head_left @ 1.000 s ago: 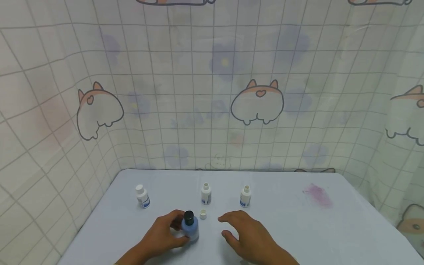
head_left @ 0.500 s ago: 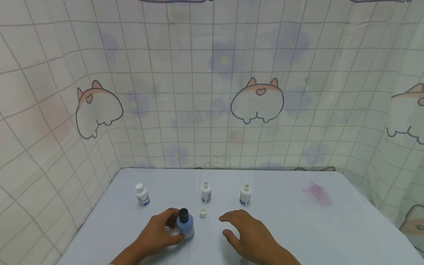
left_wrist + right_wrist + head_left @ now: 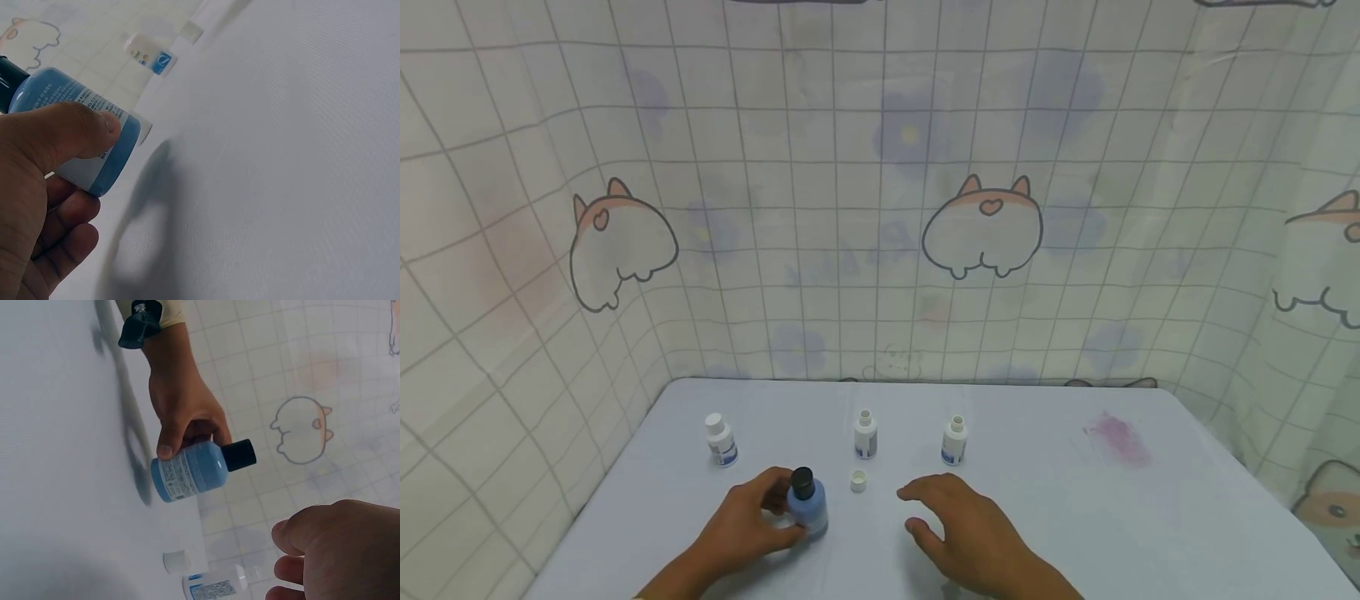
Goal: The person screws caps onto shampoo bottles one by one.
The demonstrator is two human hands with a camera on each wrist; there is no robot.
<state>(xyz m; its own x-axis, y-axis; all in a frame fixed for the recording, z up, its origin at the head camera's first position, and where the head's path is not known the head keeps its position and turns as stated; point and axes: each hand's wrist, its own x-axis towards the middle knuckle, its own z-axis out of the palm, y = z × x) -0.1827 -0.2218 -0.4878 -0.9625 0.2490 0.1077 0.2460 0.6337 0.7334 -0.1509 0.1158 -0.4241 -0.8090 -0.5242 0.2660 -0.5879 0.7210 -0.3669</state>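
My left hand (image 3: pixel 741 521) grips a blue bottle (image 3: pixel 808 504) with a black cap, thumb on the near side and fingers behind. In the left wrist view the thumb presses its printed label, and a shadow lies on the table beside its base. My right hand (image 3: pixel 966 529) hovers over the table to the right, fingers loosely bent and holding nothing. Between the hands and a little farther back lies a small white cap (image 3: pixel 858 481). Behind it stands a white bottle (image 3: pixel 866 437) with an uncovered neck. Another uncapped white bottle (image 3: pixel 954 442) is beyond the right hand.
A third white bottle (image 3: pixel 721 442), its white cap on, stands at the left of the white table (image 3: pixel 1075 517). A pink stain (image 3: pixel 1118 439) marks the back right. A grid-patterned curtain (image 3: pixel 820 208) with cartoon dogs rises behind the table and along both sides.
My left hand has carried the blue bottle to the left, away from the small white cap. My right hand has barely moved, and the white bottles stay in place.
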